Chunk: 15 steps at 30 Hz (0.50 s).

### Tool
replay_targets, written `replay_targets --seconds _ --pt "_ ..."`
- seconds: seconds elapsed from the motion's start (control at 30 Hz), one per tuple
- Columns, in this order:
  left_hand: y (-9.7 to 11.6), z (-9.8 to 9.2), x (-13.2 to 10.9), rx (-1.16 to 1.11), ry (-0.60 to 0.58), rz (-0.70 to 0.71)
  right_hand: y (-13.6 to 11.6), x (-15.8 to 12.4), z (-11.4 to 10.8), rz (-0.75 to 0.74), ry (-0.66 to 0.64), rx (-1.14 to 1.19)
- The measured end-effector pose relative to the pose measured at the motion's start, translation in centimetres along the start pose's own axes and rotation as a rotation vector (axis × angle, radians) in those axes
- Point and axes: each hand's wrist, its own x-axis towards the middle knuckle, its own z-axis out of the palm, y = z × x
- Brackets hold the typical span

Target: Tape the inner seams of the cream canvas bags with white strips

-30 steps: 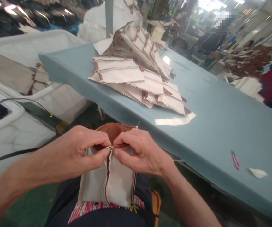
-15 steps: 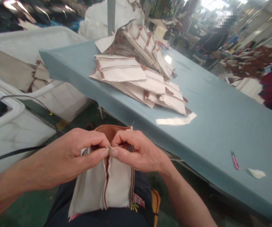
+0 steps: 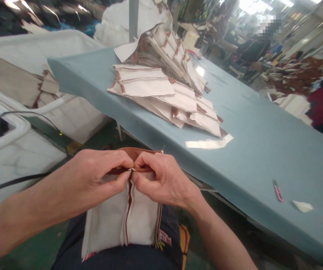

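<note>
A cream fabric pouch (image 3: 143, 217) with brown seams and a brown lining rests upright on my lap. At the top of its middle seam, my left hand (image 3: 102, 172) pinches the edge between thumb and forefinger. My right hand (image 3: 158, 178) pinches the same edge from the other side, and the two thumbs almost meet there. Between the fingertips a small bit of pale seam edge shows. A loose thread sticks up at the pouch's upper right corner.
On the blue table (image 3: 251, 150) lie stacked cream fabric pieces (image 3: 147, 84), a pale strip (image 3: 209, 142), a pink-handled cutter (image 3: 277, 191) and a fabric scrap (image 3: 302, 206). White bins (image 3: 74, 41) stand at left, one holding more pieces. A person is at work far back.
Both hands have risen slightly and shifted a little right with the pouch's top edge. The brown lining shows more along the opening. My pinch remains at the middle seam.
</note>
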Motion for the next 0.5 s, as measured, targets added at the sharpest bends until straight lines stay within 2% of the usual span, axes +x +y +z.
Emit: replay_targets --seconds 0.2,0.27,0.43,0.5 --pt "-0.9 0.7 -0.3 0.011 0.04 0.098 -0.2 0.1 0.1 0.045 0.012 -0.157" --pt "-1.1 0.9 -0.5 0.04 0.045 0.119 -0.2 0.4 0.1 0.041 -0.004 -0.145" --pt "-1.4 0.9 -1.0 0.165 0.041 0.221 0.3 0.9 -0.1 0.034 -0.105 0.194" --pt "-1.6 0.8 -1.3 0.177 0.034 0.221 0.5 1.0 -0.2 0.059 -0.157 0.349"
